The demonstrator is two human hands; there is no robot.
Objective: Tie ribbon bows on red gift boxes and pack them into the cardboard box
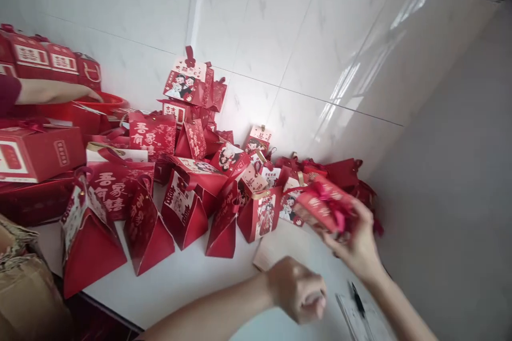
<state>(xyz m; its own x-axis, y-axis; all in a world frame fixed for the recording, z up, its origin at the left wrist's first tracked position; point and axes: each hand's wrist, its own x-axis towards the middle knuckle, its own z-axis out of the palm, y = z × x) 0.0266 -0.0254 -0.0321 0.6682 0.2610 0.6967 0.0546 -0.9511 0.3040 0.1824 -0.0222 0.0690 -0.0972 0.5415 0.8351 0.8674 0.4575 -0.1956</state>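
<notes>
My right hand [359, 245] is closed around a small red gift box [322, 203] tied with a pink-red ribbon bow, held just above the white table [188, 277] at the right end of a pile of red boxes. My left hand [298, 290] is a closed fist, blurred, hovering low over the table in front of the pile; I see nothing in it. A pale card [276, 250] lies on the table between my two hands.
Many red gift boxes and triangular red bags [184, 208] crowd the table against a white tiled wall [320, 53]. Larger red boxes [38, 152] stack at the left, where another person's forearm [56, 91] reaches in. Cardboard [24, 287] sits lower left. Paper with a pen [357, 301] lies near my right wrist.
</notes>
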